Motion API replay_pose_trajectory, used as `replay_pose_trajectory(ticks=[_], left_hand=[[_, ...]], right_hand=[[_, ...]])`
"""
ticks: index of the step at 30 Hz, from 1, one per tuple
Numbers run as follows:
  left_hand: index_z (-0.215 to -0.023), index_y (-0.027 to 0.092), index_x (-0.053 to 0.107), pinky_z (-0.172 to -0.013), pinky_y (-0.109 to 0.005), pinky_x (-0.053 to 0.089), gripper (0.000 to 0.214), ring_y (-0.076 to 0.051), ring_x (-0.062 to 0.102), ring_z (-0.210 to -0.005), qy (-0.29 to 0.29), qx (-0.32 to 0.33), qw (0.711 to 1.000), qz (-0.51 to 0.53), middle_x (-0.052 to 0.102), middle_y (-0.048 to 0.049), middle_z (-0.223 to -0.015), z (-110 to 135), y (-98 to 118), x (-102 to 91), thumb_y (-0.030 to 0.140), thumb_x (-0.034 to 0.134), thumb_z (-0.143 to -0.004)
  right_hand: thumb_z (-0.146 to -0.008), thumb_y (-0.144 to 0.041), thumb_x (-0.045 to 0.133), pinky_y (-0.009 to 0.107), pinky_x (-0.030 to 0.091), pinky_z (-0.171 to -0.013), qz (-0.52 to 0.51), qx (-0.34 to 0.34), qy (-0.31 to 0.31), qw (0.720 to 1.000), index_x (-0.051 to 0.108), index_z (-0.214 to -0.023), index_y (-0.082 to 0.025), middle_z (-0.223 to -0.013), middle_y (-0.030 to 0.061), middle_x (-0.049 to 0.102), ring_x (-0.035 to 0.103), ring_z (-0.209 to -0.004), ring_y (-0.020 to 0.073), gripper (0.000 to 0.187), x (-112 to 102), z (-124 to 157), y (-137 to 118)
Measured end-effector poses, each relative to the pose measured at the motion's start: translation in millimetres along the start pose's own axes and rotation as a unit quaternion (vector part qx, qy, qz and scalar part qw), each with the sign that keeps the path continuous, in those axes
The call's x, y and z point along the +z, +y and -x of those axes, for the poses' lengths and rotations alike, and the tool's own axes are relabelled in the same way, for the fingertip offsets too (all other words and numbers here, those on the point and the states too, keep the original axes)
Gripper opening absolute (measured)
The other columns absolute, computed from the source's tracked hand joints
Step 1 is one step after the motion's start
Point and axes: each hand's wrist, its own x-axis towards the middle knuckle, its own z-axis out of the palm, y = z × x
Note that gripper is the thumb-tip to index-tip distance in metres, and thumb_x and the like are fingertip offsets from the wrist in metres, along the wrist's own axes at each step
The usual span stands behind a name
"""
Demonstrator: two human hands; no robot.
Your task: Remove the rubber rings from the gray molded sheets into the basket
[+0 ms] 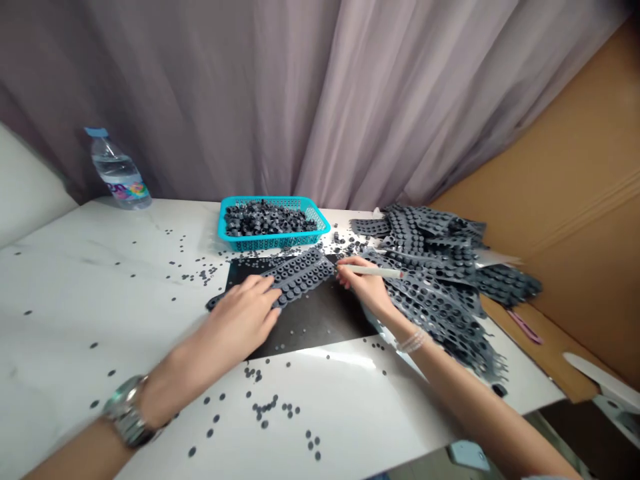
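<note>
A dark grey rubber sheet (pixel 300 275) with rows of round raised studs lies at a slant over a black mat (pixel 305 327). My left hand (pixel 250 303) is closed over its left part, fingers bent across the studs and thumb by the near edge. My right hand (pixel 367 287) pinches a slim white pen-shaped tool (pixel 375 271), its reddish end pointing right. The fingertips are at the sheet's right end; the tool's working tip is too small to make out.
Behind the mat stands a turquoise basket (pixel 273 237) full of small black rubber pieces. To the right lies a heap of perforated rubber sheets (pixel 435 267). Small black discs (pixel 265 407) are scattered over the white table (pixel 165 267). A water bottle (pixel 120 173) stands back left; pink tweezers (pixel 525 327) lie right.
</note>
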Motion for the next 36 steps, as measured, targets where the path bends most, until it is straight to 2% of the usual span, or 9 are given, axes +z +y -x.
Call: replay_pose_trajectory(ticks=[3, 7, 9, 11, 14, 18, 22, 26, 36], left_hand=[[-0.119, 0.014, 0.063, -0.098, -0.039, 0.047, 0.036, -0.024, 0.052, -0.122, 0.001, 0.069, 0.997, 0.031, 0.058, -0.0114, -0.132, -16.9, 5.6, 18.1, 0.028, 0.041, -0.094], [-0.123, 0.009, 0.059, -0.106, -0.038, 0.040, 0.037, -0.024, 0.051, -0.125, 0.015, 0.093, 0.995, 0.016, 0.058, -0.0143, -0.132, -22.7, 8.1, 42.3, 0.025, 0.041, -0.094], [-0.127, 0.009, 0.056, -0.106, -0.039, 0.039, 0.039, -0.024, 0.051, -0.125, 0.037, 0.096, 0.995, 0.001, 0.057, -0.0148, -0.133, -19.2, 8.8, 52.1, 0.023, 0.039, -0.095], [-0.131, 0.009, 0.052, -0.107, -0.041, 0.038, 0.041, -0.026, 0.049, -0.127, 0.056, 0.096, 0.994, -0.010, 0.055, -0.0155, -0.135, -15.3, 9.9, 58.9, 0.023, 0.037, -0.095], [-0.133, 0.009, 0.049, -0.106, -0.043, 0.037, 0.043, -0.027, 0.047, -0.127, 0.061, 0.088, 0.994, -0.008, 0.054, -0.0166, -0.135, -12.4, 12.6, 62.6, 0.024, 0.036, -0.096], [-0.131, 0.013, 0.052, -0.106, -0.044, 0.036, 0.040, -0.027, 0.047, -0.126, 0.059, 0.081, 0.995, 0.006, 0.053, -0.0153, -0.134, -13.0, 16.4, 62.0, 0.022, 0.037, -0.095], [-0.127, 0.013, 0.056, -0.107, -0.044, 0.033, 0.039, -0.028, 0.046, -0.126, 0.063, 0.063, 0.996, 0.011, 0.053, -0.0153, -0.135, -13.3, 18.6, 63.0, 0.026, 0.037, -0.095], [-0.125, 0.012, 0.058, -0.107, -0.043, 0.033, 0.040, -0.028, 0.047, -0.124, 0.058, 0.056, 0.997, 0.014, 0.053, -0.0148, -0.136, -13.2, 19.5, 62.9, 0.028, 0.036, -0.096], [-0.131, 0.012, 0.054, -0.108, -0.043, 0.029, 0.045, -0.028, 0.045, -0.127, 0.053, 0.062, 0.997, -0.003, 0.049, -0.0117, -0.142, -11.8, 18.6, 62.3, 0.031, 0.030, -0.098]], right_hand=[[-0.076, -0.047, 0.066, 0.028, 0.051, -0.054, -0.009, 0.015, -0.026, 1.000, 0.065, -0.084, -0.015, -0.069, 0.0059, 0.070, 0.064, -0.059, 0.0165, 0.033, 6.0, 10.1, -0.4], [-0.081, -0.052, 0.061, 0.032, 0.058, -0.063, -0.013, 0.035, -0.060, 0.998, 0.067, -0.088, -0.014, -0.077, 0.0098, 0.073, 0.071, -0.070, 0.0205, 0.039, 13.5, 16.6, -6.3], [-0.084, -0.050, 0.060, 0.035, 0.060, -0.067, 0.030, 0.021, -0.068, 0.997, 0.068, -0.096, -0.015, -0.083, 0.0102, 0.075, 0.072, -0.075, 0.0221, 0.038, 18.1, 20.2, -10.3], [-0.086, -0.045, 0.059, 0.037, 0.060, -0.072, 0.119, -0.028, -0.067, 0.990, 0.069, -0.102, -0.018, -0.091, 0.0093, 0.076, 0.073, -0.079, 0.0232, 0.033, 23.5, 25.1, -13.2], [-0.091, -0.035, 0.054, 0.036, 0.060, -0.079, 0.243, -0.140, -0.074, 0.957, 0.071, -0.103, -0.021, -0.099, 0.0076, 0.075, 0.073, -0.082, 0.0223, 0.024, 30.7, 33.8, -13.0], [-0.093, -0.021, 0.050, 0.032, 0.059, -0.082, 0.280, -0.290, -0.091, 0.911, 0.066, -0.113, -0.020, -0.103, 0.0081, 0.074, 0.071, -0.090, 0.0197, 0.025, 31.2, 40.4, -7.5], [-0.090, -0.012, 0.052, 0.035, 0.057, -0.083, 0.335, -0.407, -0.120, 0.841, 0.062, -0.117, -0.019, -0.109, 0.0115, 0.072, 0.068, -0.102, 0.0223, 0.029, 27.3, 38.2, -6.7], [-0.091, -0.008, 0.050, 0.037, 0.055, -0.080, 0.386, -0.442, -0.161, 0.794, 0.059, -0.117, -0.018, -0.112, 0.0135, 0.071, 0.066, -0.107, 0.0237, 0.030, 27.4, 35.7, -8.0], [-0.091, -0.009, 0.048, 0.041, 0.055, -0.084, 0.425, -0.454, -0.186, 0.760, 0.059, -0.111, -0.014, -0.115, 0.0177, 0.069, 0.065, -0.109, 0.0266, 0.023, 25.5, 31.3, -12.1]])
